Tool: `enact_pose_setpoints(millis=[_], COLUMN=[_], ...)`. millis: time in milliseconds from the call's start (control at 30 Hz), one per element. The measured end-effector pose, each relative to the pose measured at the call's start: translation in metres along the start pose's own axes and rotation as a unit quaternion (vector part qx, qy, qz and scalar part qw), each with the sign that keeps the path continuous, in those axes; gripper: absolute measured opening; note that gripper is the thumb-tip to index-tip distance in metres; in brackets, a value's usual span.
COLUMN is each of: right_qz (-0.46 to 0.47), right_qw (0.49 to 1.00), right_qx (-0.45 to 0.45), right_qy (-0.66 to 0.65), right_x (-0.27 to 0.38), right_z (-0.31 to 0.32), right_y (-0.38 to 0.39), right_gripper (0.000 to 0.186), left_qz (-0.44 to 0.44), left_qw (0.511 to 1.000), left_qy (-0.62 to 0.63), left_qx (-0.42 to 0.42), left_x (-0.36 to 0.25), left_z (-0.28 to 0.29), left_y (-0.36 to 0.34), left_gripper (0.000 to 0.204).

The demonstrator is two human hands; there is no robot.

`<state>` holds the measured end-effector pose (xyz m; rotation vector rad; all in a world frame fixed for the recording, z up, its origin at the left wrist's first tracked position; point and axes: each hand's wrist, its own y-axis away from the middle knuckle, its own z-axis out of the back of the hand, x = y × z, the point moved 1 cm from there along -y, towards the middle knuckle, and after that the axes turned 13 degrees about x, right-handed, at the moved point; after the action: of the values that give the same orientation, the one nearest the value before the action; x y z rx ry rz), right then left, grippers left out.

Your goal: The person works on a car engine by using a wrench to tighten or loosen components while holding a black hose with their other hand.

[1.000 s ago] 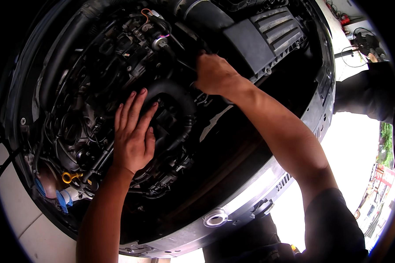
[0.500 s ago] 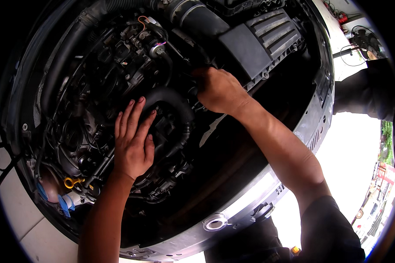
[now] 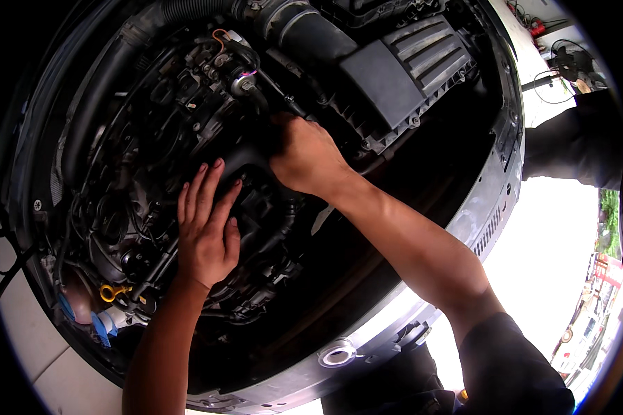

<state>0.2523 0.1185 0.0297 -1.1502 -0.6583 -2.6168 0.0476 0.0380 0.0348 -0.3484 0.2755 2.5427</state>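
My left hand lies flat with its fingers stretched out over the engine. Its fingertips reach to the thick curved black hose. My right hand is curled and pushed down at the hose's far side, just below a round silver fitting with a purple wire. Its fingertips are hidden in the dark gap, so what they grip, if anything, cannot be made out. To the right of that hand sits the black ribbed air filter box.
The car's front crossmember curves along the near and right side, with a dark gap behind it. A yellow dipstick ring and a blue-capped reservoir neck stand at the lower left. A wide black intake pipe runs along the far side.
My right hand has moved left and slightly nearer, away from the air filter box and over the curved hose. My left hand has stayed almost in place.
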Motion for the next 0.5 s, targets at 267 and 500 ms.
enact_pose_setpoints(millis=[267,500], right_qz=[-0.121,-0.114], right_qw=[0.983,0.986], right_qx=[-0.095,-0.115], right_qy=[-0.098,-0.044], right_x=[0.024,0.032], right_z=[-0.007,-0.011], right_y=[-0.008,-0.011], right_gripper=[0.045,0.045], left_qz=[-0.009,0.012], left_qw=[1.0,0.999], left_qy=[-0.005,-0.034], left_qx=[-0.015,-0.016], left_x=[-0.001,-0.002], left_z=[-0.001,-0.002], left_y=[-0.001,0.0], left_gripper=[0.054,0.052])
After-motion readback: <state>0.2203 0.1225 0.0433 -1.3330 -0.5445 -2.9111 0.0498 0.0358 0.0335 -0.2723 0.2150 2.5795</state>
